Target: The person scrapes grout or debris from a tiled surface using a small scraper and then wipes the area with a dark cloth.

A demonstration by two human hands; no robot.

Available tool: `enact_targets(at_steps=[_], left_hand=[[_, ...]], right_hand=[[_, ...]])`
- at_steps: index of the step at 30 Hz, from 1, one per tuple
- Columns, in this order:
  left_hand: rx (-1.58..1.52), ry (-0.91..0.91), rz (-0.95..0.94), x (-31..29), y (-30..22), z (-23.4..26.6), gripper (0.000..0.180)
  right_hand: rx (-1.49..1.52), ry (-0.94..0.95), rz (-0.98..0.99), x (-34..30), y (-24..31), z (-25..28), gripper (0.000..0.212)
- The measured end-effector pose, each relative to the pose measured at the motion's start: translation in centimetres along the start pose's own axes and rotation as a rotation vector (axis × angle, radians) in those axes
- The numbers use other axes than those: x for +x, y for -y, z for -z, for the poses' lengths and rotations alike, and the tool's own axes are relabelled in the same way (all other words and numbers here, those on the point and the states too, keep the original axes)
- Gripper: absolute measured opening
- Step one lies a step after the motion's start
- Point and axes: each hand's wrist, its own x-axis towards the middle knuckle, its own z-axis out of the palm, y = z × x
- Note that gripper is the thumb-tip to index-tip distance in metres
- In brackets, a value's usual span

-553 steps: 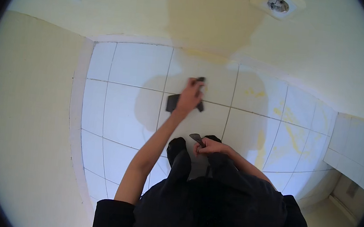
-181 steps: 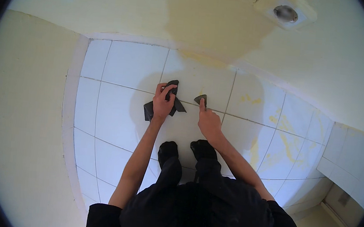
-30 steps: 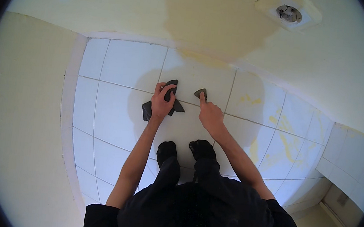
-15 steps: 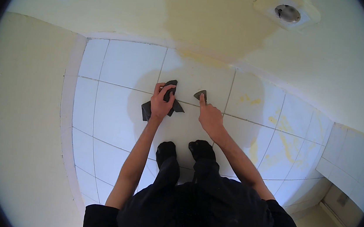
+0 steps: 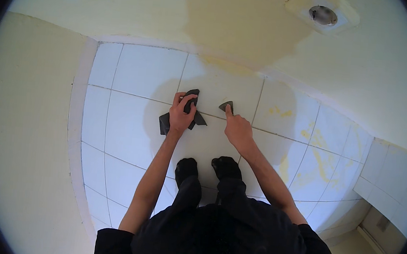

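Note:
My left hand (image 5: 181, 114) is closed on a dark, bunched cloth (image 5: 190, 101), whose loose corners hang out below the palm over the white tiles. To its right, my right hand (image 5: 237, 129) grips a small scraper (image 5: 226, 106). Its index finger lies stretched along the tool, and the flat, wedge-shaped blade points away from me. The scraper's handle is hidden in my palm. White floor tiles (image 5: 135, 125) with grey joints lie under both hands, and faint yellow specks show close to the blade.
Yellow smears (image 5: 320, 162) mark the tiles on the right. A pale yellow wall (image 5: 252, 29) rises ahead and bears a round fitting (image 5: 323, 15) in a square surround. Another wall (image 5: 28, 110) stands on the left. My feet in black socks (image 5: 225, 168) are just behind my hands.
My right hand has shifted very slightly to the right with the scraper. The left hand and the cloth look almost the same.

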Motion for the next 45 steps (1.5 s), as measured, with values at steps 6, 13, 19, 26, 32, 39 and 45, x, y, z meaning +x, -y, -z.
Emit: enact_targets(at_steps=[6, 13, 19, 26, 32, 39, 45], left_hand=[[0.006, -0.007, -0.018, 0.2, -0.1, -0.2, 0.029], [-0.008, -0.001, -0.01, 0.1, 0.0, -0.1, 0.029], [0.023, 0.014, 0.023, 0.0, -0.3, 0.1, 0.029], [0.013, -0.009, -0.031, 0.1, 0.1, -0.1, 0.027], [0.066, 0.197, -0.066, 0.7, -0.7, 1.7, 0.043], [0.33, 0.916, -0.234, 6.1, -0.6, 5.5, 0.074], [0.29, 0.714, -0.213, 6.1, -1.3, 0.9, 0.073]], right_hand=[[-0.02, -0.034, 0.009, 0.2, -0.3, -0.4, 0.064], [-0.031, -0.035, 0.03, 0.1, -0.3, -0.4, 0.062], [-0.052, -0.035, 0.028, 0.1, -0.1, -0.8, 0.063], [-0.024, 0.0, 0.017, 0.2, 0.2, -0.5, 0.062], [0.031, -0.004, -0.019, -0.2, 0.0, 0.0, 0.065], [0.207, 0.15, 0.08, -4.9, -3.5, 3.3, 0.045], [0.313, 0.296, 0.137, -10.2, -6.7, 5.3, 0.041]])
